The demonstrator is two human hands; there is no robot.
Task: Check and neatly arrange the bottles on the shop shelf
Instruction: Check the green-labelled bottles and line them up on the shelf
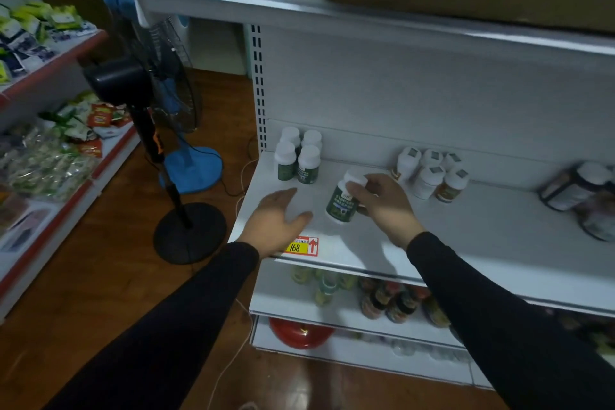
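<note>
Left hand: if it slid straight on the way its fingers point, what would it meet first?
Probably the group of four green-label bottles at the shelf's back left; the left hand points up-right toward them, though depth is unclear.

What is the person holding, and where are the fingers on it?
The right hand holds a green-labelled bottle, tilted, with fingers curled round its upper body just under the white cap. The left hand holds nothing.
</note>
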